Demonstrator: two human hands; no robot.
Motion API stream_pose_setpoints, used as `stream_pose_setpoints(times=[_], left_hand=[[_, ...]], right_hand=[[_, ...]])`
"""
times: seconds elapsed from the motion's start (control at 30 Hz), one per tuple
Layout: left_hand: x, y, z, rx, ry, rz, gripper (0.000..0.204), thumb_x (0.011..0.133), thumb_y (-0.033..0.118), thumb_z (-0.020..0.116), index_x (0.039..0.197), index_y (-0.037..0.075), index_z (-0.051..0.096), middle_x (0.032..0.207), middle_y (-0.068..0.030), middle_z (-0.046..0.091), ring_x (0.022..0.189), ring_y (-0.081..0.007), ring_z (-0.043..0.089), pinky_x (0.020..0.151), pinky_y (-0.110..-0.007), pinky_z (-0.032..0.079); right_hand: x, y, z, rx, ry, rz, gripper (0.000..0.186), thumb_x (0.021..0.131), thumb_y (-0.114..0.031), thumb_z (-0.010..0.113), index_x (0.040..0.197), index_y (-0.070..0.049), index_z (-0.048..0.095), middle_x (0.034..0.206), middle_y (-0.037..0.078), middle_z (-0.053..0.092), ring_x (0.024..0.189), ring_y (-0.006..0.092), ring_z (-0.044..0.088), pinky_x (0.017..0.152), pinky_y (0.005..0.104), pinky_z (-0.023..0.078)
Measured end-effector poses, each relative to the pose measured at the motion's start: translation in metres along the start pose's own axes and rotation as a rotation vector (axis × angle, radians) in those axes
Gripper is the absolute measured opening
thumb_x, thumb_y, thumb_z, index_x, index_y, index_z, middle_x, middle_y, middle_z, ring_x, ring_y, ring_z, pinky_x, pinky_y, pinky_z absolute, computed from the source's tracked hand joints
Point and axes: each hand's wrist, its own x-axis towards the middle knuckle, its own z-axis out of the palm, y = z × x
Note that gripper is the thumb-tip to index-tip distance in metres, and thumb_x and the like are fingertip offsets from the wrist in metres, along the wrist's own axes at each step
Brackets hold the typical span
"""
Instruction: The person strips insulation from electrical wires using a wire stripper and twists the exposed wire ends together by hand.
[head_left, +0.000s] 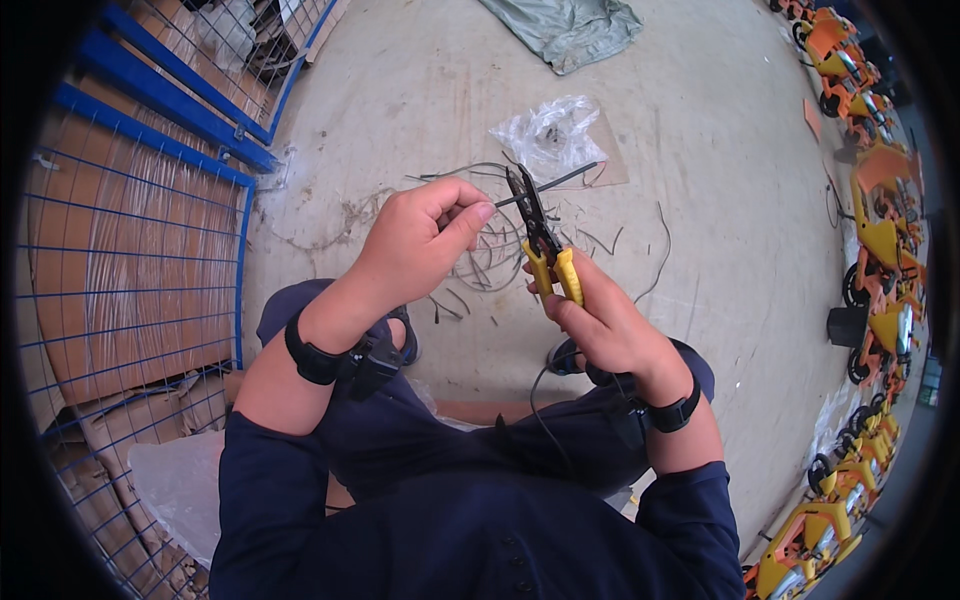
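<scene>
My left hand [425, 235] pinches a thin dark cable [570, 178] between thumb and fingers. The cable runs rightward from my fingertips across the jaws of a pair of wire strippers [540, 225], and its end sticks out past them. Closed around the yellow handles of the wire strippers is my right hand [610, 315], with the black jaws pointing up and away from me. Whether the jaws are biting into the cable is too fine to tell. On the floor below both hands lie several loose cable pieces [485, 265].
Crumpled clear plastic [555, 135] lies beyond my hands, and a grey-green sheet [570, 30] farther off. At left stands a blue wire-mesh cage [245, 270] with cardboard [140, 270] behind it. A row of orange and yellow small motorbikes [880, 235] lines the right side.
</scene>
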Motion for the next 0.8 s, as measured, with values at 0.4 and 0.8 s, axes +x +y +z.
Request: stream_pose_setpoints(times=[0.4, 0.8], left_hand=[[0.0000, -0.0003, 0.0000, 0.023, -0.007, 0.005, 0.017, 0.096, 0.014, 0.062, 0.098, -0.002, 0.063, 0.076, -0.0011, 0.062, 0.067, -0.0063, 0.057, 0.060, -0.021, 0.046], [0.0005, -0.0008, 0.0001, 0.041, -0.018, -0.019, 0.017, 0.096, 0.014, 0.061, 0.097, -0.002, 0.063, 0.076, -0.0012, 0.062, 0.067, -0.0062, 0.057, 0.061, -0.021, 0.046]], right_hand=[[0.0010, -0.0002, 0.0007, -0.065, 0.006, -0.034, 0.059, 0.089, -0.004, 0.049, 0.144, 0.003, 0.031, 0.109, 0.018, 0.052, 0.102, 0.0316, 0.056, 0.092, 0.0373, 0.044], [0.0020, 0.0048, 0.0025, -0.083, 0.017, -0.060, 0.060, 0.088, -0.004, 0.050, 0.144, 0.005, 0.031, 0.108, 0.020, 0.052, 0.100, 0.0342, 0.055, 0.090, 0.0379, 0.045]])
